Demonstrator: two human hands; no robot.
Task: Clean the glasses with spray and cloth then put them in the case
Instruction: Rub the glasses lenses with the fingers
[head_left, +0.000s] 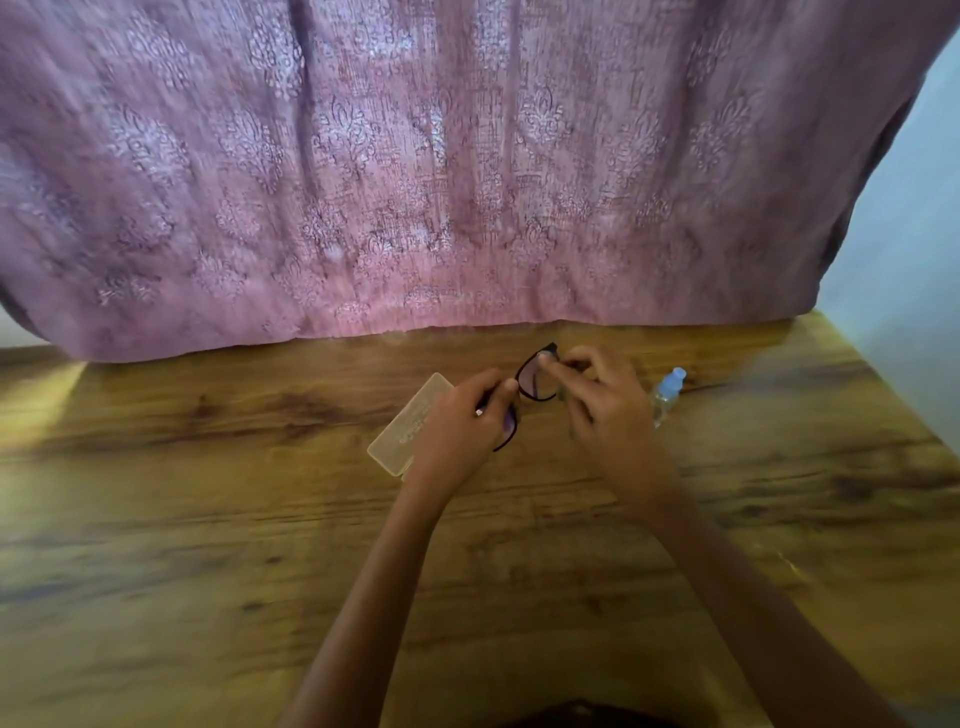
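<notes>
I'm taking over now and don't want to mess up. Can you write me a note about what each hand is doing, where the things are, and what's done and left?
Left hand: grips the black-framed glasses at their near end, held above the table.
Right hand: pinches the far lens. I cannot make out a cloth in its fingers.
Beige case: lies on the wooden table, partly hidden behind the left hand.
Spray bottle: on the table just right of the right hand, untouched.
Done: the glasses are in hand. I cannot tell if they were sprayed.
Left: finish wiping both lenses, then put the glasses in the case.
</notes>
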